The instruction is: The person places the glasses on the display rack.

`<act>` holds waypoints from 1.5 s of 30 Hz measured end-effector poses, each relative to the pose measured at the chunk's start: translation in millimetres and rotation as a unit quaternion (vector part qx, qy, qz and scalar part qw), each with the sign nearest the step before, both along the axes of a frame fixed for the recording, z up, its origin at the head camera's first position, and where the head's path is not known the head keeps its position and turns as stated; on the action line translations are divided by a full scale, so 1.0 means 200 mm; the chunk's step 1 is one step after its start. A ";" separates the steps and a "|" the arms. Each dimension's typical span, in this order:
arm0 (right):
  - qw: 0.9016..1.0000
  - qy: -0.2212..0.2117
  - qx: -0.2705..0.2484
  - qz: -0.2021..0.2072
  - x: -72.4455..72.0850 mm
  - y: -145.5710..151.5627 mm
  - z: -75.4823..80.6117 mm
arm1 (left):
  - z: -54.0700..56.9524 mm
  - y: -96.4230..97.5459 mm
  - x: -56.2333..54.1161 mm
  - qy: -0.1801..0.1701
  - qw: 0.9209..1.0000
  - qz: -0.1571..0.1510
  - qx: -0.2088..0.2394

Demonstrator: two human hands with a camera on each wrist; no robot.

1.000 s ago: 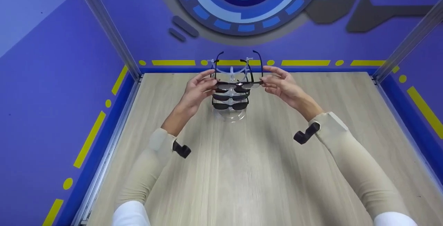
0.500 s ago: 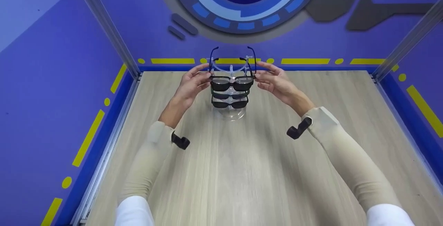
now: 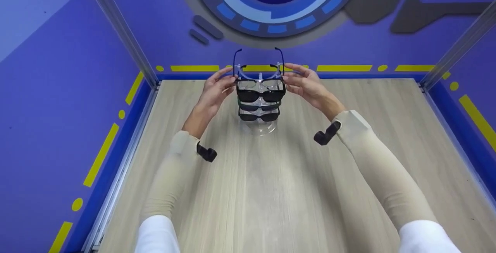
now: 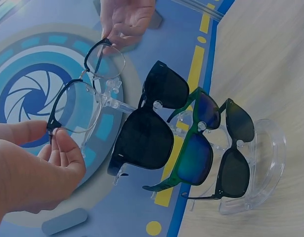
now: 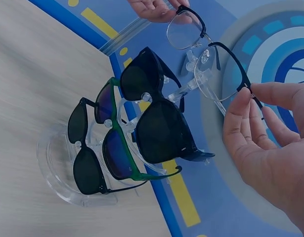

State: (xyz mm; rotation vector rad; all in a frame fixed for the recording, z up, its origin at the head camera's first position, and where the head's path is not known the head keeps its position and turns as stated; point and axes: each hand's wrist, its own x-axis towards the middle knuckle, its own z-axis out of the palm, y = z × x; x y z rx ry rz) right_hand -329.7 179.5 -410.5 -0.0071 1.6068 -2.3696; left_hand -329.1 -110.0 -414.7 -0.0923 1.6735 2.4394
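Between my two hands is a pair of clear-lens eyeglasses (image 4: 54,104) with a black browline and thin metal lower rims. My left hand (image 3: 217,91) pinches one hinge corner between thumb and fingers. At the opposite corner my right hand (image 3: 309,89) pinches the frame the same way. Both temples point toward the back wall. The eyeglasses are level with the top tier of a clear acrylic display stand (image 4: 276,155), overlapping it in the head view. Below them on the stand sit large black sunglasses (image 5: 164,131), green-framed sunglasses (image 5: 117,140) and smaller dark sunglasses (image 5: 82,158).
The stand rests on a light wood-grain table (image 3: 255,191) near the blue back wall (image 3: 155,20). Side panels with metal corner posts (image 3: 124,32) flank the table. Each forearm carries a black wrist-camera mount (image 3: 327,133).
Both hands have moved the eyeglasses left and up in the head view, from over the black sunglasses to the stand's top. The sunglasses below stay in place.
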 end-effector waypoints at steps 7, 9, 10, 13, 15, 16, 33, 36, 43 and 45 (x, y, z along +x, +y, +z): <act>1.000 -0.003 0.015 -0.009 -0.02 0.00 0.00 | -0.03 0.02 -0.03 0.003 1.000 0.010 0.017; 1.000 -0.001 0.028 -0.010 -0.02 0.00 -0.01 | -0.04 0.03 -0.04 0.003 1.000 0.011 0.019; 0.999 0.000 0.031 -0.011 -0.02 0.00 -0.01 | -0.04 0.03 -0.04 0.002 1.000 0.011 0.020; 0.999 0.000 0.033 -0.012 -0.02 0.00 -0.02 | -0.05 0.04 -0.05 -0.001 1.000 0.012 0.021; 0.999 0.001 0.035 -0.009 -0.02 0.00 -0.03 | -0.06 0.04 -0.06 -0.003 1.000 0.014 0.020; 1.000 0.000 0.030 -0.008 -0.02 0.00 -0.03 | -0.06 0.04 -0.06 -0.005 1.000 0.015 0.019; 0.999 -0.015 0.048 0.000 -0.02 0.00 -0.07 | -0.10 0.05 -0.06 -0.005 1.000 0.020 0.016; 0.998 -0.012 0.053 -0.001 -0.02 0.00 -0.07 | -0.11 0.05 -0.06 -0.003 1.000 0.019 0.012; 0.998 -0.017 0.056 0.001 -0.02 -0.01 -0.08 | -0.12 0.05 -0.07 -0.011 0.999 0.031 0.006; 0.998 -0.017 0.063 0.003 -0.03 -0.01 -0.08 | -0.12 0.05 -0.06 -0.011 0.999 0.031 0.004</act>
